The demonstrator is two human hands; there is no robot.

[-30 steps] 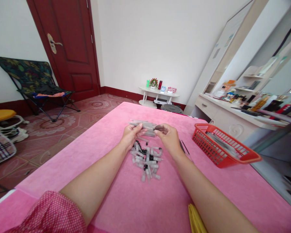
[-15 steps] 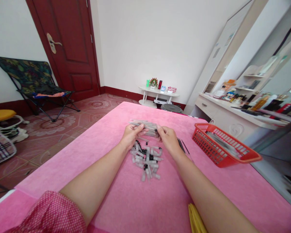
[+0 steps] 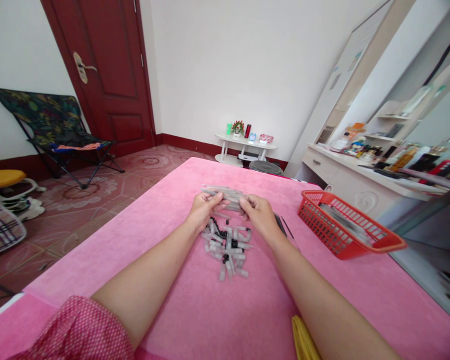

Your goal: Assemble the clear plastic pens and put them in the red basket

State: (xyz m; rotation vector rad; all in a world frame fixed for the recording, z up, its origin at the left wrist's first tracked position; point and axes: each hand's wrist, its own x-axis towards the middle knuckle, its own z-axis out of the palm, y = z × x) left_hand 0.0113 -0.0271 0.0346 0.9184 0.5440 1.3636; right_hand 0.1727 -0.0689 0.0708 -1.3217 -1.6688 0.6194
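Many slender, straight rods, pale grey and faintly see-through, lie side by side in a flat, loose bundle on a pink-covered table. They sit crosswise, nearer the table's far edge than its near one. From where I stand they blur together, so I cannot count them; fingers cover some of their ends. The left hand has its thumb laid over the bundle's left end, pinching at least one rod against the fingers beneath. The right hand meets the right end, thumb and fingertips drawn together; I cannot tell what is between them. Most of the bundle shows in the gap between both hands. Just nearer lies a heap of short clear and black pieces. A red basket stands by the table's right edge.
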